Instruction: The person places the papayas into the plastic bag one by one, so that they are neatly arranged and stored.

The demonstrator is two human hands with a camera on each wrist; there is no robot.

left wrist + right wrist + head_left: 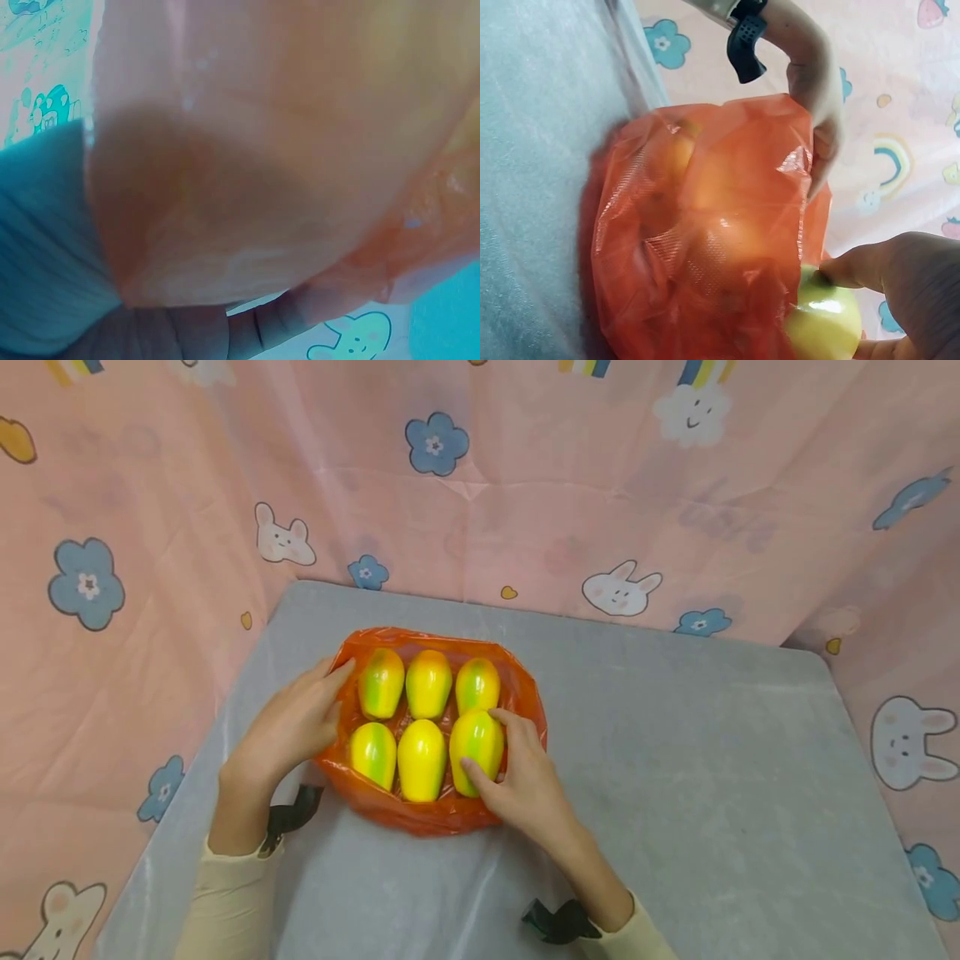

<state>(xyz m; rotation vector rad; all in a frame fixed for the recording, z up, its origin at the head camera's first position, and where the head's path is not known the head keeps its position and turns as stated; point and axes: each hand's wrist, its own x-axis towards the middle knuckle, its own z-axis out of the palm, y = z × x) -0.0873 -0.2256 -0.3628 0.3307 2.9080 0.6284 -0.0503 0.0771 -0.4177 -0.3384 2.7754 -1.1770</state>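
Note:
An orange-red plastic bag [450, 818] sits with its mouth spread wide, and several yellow-green mangoes [427, 685] stand in two rows inside it. At the left rim my left hand [288, 722] holds the bag's edge; in the left wrist view the film of the bag [240, 187] covers part of that hand. My right hand [528, 781] grips the front-right mango [477, 747] between thumb and fingers. The right wrist view shows this mango [825, 322] at the bag's mouth, with the other fruit blurred behind the translucent orange wall [712, 225].
The bag rests on a grey cloth-covered table [697, 802], left of its middle. A pink patterned curtain [510, 485] hangs along the back and both sides. Dark straps [558, 922] are on both wrists.

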